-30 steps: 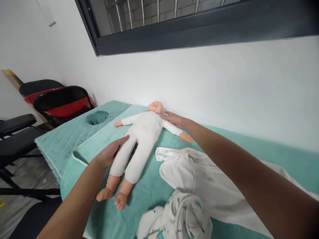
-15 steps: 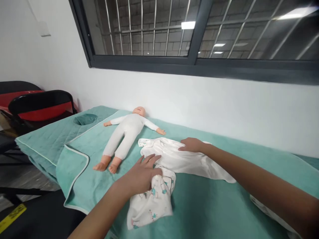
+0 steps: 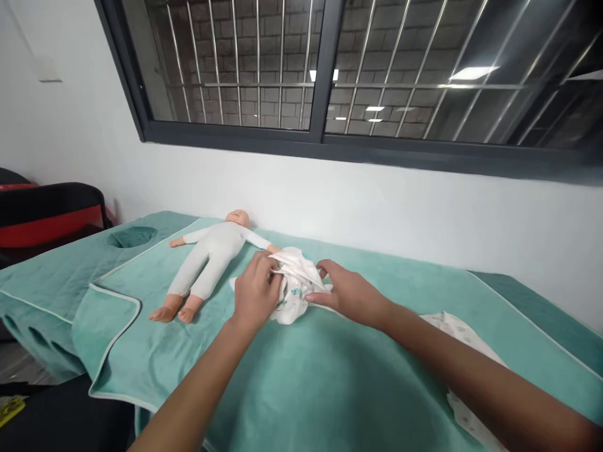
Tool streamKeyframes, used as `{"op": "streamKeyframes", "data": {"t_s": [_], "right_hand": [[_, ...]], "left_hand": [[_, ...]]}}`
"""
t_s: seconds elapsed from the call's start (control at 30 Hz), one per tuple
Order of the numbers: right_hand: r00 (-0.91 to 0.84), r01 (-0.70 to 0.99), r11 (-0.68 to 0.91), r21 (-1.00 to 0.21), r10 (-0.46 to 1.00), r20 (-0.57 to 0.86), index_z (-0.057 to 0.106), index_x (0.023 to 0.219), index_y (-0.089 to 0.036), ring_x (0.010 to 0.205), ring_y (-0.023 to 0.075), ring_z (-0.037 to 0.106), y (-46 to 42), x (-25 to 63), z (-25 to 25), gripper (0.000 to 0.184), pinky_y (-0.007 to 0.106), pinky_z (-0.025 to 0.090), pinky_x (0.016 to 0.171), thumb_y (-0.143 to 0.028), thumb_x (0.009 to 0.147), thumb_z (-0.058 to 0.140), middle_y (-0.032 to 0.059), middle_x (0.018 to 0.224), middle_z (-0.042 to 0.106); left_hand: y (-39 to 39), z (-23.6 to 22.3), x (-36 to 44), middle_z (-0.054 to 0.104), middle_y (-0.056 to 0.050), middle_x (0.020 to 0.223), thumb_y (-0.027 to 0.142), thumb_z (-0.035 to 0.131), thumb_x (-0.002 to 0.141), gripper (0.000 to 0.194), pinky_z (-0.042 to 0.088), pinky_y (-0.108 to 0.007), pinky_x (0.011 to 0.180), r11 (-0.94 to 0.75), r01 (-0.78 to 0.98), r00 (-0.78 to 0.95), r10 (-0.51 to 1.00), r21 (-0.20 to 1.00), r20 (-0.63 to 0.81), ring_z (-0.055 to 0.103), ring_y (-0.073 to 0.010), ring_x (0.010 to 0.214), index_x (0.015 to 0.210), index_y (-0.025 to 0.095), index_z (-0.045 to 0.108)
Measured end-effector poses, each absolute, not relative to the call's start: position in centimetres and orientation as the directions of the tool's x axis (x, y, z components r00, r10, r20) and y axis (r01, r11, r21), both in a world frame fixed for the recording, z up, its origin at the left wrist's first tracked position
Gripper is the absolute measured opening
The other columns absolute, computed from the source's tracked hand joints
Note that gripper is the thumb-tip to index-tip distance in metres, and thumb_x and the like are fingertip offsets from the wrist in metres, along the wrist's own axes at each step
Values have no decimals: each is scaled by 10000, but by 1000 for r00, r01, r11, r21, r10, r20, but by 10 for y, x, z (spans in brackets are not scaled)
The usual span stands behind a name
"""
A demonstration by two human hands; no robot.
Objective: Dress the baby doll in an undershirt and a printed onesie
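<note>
My left hand (image 3: 257,287) is closed on the left side of a bunched white baby garment (image 3: 296,282) with small teal prints. From the right, my right hand (image 3: 352,294) grips the same garment, its thumb and fingers curved around the edge. The cloth is lifted into a crumpled bundle between both hands, and folds hide its full shape. Left of it, a baby doll (image 3: 214,250) with a white cloth body lies on its back, arms spread. One doll hand is close behind the bundle.
A teal padded cover (image 3: 301,389) lies over the bed, with a face hole (image 3: 132,236) at the left. Another printed white cloth (image 3: 464,333) lies partly under my right forearm. Black and red chairs (image 3: 51,213) stand at left. A barred window (image 3: 264,75) is in the wall behind.
Both hands have come together over the garment. The spread white cloth and its printed part are now gathered into a raised bundle. My view has shifted to the right.
</note>
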State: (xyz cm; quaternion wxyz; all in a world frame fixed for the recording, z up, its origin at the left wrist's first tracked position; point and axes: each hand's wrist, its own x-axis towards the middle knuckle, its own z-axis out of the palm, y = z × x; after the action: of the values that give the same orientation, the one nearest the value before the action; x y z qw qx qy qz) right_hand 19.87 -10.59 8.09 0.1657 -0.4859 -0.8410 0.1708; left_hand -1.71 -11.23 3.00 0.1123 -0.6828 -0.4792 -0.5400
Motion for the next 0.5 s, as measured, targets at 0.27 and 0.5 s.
{"op": "streamKeyframes", "data": {"t_s": [0.27, 0.5], "right_hand": [[-670, -103, -59, -993, 742, 25, 553, 1236, -199, 999, 244, 646, -114, 146, 68, 543, 401, 514, 881, -535, 820, 650, 83, 1099, 682], [-663, -103, 84, -991, 737, 131, 580, 1226, -205, 1054, 256, 629, -122, 74, 47, 578, 399, 504, 881, -628, 904, 355, 96, 1056, 714]], "left_hand": [[-178, 87, 0, 590, -60, 1214, 183, 564, 877, 361, 443, -360, 1012, -715, 390, -66, 607, 581, 792, 558, -199, 1162, 1231, 245, 537], [-209, 48, -76, 340, -76, 1547, 381, 680, 793, 744, 322, -435, 1150, -407, 358, -312, 796, 840, 518, 291, -278, 1439, 1449, 284, 342]]}}
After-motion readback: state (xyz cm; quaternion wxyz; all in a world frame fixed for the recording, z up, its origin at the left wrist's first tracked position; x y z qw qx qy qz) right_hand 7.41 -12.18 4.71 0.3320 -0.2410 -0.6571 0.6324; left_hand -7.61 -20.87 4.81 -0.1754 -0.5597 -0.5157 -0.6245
